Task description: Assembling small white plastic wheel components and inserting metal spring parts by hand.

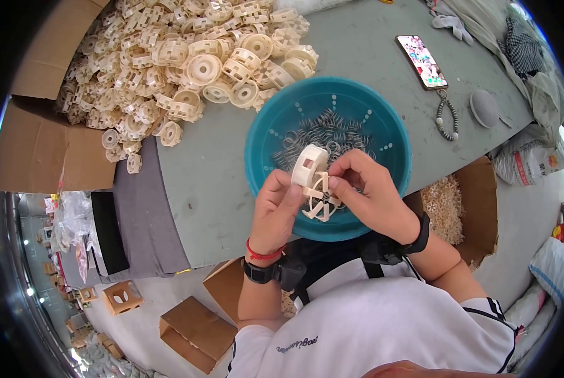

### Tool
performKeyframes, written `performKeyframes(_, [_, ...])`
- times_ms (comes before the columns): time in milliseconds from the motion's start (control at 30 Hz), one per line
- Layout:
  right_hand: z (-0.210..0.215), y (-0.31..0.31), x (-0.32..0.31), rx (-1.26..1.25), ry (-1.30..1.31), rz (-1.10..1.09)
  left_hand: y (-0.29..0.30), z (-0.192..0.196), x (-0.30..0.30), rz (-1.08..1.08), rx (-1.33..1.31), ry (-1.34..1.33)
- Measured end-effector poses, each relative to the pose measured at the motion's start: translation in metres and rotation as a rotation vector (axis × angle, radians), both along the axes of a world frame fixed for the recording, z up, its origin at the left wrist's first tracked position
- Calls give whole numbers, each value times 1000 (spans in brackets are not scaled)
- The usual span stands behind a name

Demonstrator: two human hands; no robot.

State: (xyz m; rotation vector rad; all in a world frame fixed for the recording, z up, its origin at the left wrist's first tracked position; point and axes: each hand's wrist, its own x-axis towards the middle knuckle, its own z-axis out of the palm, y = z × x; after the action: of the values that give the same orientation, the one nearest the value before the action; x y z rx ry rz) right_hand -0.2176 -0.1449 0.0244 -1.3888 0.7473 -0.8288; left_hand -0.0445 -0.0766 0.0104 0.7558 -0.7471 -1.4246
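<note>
Over a teal plastic basin [263,126], my left hand [274,211] pinches a cream round plastic housing [308,165] between thumb and fingers. A cream open plastic frame with thin arms [319,205] sits right against the housing, and my right hand [371,196] grips its upper end between thumb and forefinger. Whether the two parts are joined I cannot tell. Below the hands, the basin holds a heap of small metal coil springs [332,131]. A red cord and a dark band circle my left wrist; another dark band is on my right.
A large pile of cream round plastic parts [187,57] covers the table's far left beside a cardboard box [55,154]. A phone [422,62] with a beaded strap [447,118] lies at the right. Below the right edge, another box [482,208] holds cream parts [442,205].
</note>
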Motion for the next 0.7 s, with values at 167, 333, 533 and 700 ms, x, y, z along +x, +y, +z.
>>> performKeyframes(167, [5,-4,-15,-265,100,-52,-2,6,-12,290,-204,-823])
performKeyframes(333, [16,-6,-36,-409,228,2,-4,5,-13,348,-290,-1211])
performKeyframes(533, [12,-32,-123,-487,461,-363,57,18,33,277,9,-385])
performKeyframes(700, [-4,-38,-240,-366,933,-158,167,16,83,-16,548,-590])
